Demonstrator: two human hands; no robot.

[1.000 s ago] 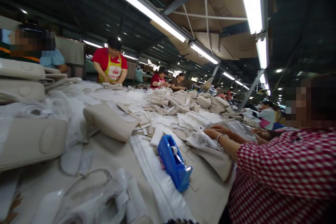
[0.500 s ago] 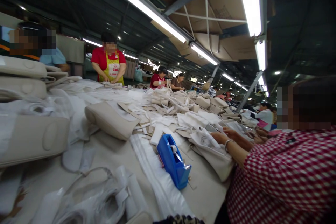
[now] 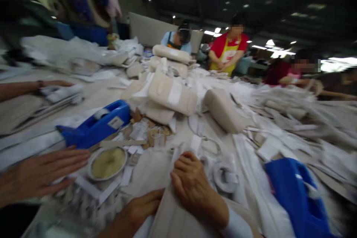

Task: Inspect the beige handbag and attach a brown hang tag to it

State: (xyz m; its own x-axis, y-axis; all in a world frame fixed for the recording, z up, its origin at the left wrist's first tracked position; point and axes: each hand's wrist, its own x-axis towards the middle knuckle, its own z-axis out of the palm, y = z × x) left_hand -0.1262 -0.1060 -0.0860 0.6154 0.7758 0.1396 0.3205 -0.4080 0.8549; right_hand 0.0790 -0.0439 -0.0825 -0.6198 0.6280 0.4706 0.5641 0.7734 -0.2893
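My right hand (image 3: 192, 184) is clamped on the upper end of a long beige piece (image 3: 169, 215), fingers curled down over it; the piece runs from under my palm toward seven o'clock. My left hand (image 3: 142, 206), at eight o'clock from the right, lies along its near edge; with its fingertips hidden, I cannot tell whether it pinches or only rests there.

Taking my right hand as the dial's hub, a rolled white-wrapped bundle (image 3: 225, 179) sits just beside it at three o'clock, and a blue tape dispenser (image 3: 297, 193) farther out that way. At nine is a round tin (image 3: 108, 161), with a co-worker's outstretched hand (image 3: 48, 173) beyond; at ten, a second blue dispenser (image 3: 95, 126). Stacked beige bags (image 3: 171, 93) stand toward twelve, and one tilted beige bag (image 3: 221, 109) at one.
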